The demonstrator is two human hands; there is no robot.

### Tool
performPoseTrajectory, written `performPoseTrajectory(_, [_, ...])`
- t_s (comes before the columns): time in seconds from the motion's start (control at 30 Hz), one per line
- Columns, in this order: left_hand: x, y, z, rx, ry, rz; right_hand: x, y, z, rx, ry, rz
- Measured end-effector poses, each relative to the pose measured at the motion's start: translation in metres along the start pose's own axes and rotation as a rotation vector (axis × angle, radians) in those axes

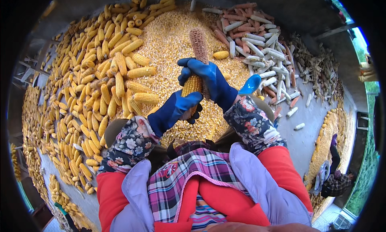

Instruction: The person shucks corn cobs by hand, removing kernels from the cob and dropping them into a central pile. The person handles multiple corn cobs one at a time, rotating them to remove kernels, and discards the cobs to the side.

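Observation:
Both my hands wear blue rubber-coated gloves and are close together over a heap of loose corn kernels [169,35]. My left hand [181,108] grips the lower end of a yellow ear of corn [191,86], its kernels still on. My right hand [211,78] is closed around a bare reddish corncob [198,43], which points away from me and lies against the ear. The fingers of my right hand also reach across the upper end of the ear. A single short yellow ear [221,54] rests on the kernels beyond my right hand.
A large pile of unshelled yellow ears [99,81] spreads on the left. Bare white and red cobs [265,48] are heaped at the right, near dry husks [316,66]. A blue shoe tip [251,84] shows beside my right wrist. Another person [334,182] is at the far right.

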State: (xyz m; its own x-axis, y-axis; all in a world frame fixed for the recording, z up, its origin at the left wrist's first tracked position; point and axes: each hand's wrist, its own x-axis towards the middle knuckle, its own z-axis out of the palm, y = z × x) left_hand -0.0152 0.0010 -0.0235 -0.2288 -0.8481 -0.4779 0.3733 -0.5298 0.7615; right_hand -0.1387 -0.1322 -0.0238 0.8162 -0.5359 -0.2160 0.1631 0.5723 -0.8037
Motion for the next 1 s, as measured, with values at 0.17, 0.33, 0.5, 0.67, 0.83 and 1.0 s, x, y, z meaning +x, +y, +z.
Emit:
performPoseTrajectory(0.17, [0.016, -0.044, -0.015, 0.054, 0.168, -0.141, 0.009, 0.042, -0.019, 0.115, 0.069, 0.167])
performPoseTrajectory(0.33, [0.034, -0.076, -0.026, 0.245, 0.222, -0.098, 0.012, 0.067, -0.031, 0.034, 0.158, 0.253])
performPoseTrajectory(0.5, [0.055, -0.1, -0.027, 1.045, 0.437, -0.179, 0.019, 0.1, -0.059, -0.135, 0.352, 0.276])
performPoseTrajectory(0.67, [0.057, -0.066, -0.025, 1.235, 0.391, -0.049, 0.032, 0.087, -0.069, -0.138, 0.44, 0.219])
performPoseTrajectory(0.83, [0.039, -0.006, -0.027, 0.269, 0.051, 0.052, 0.007, -0.009, -0.064, -0.278, -0.19, -0.341])
performPoseTrajectory(1.0, [0.003, 0.027, 0.002, 0.058, -0.165, 0.097, -0.005, -0.036, -0.044, -0.049, -0.29, -0.313])
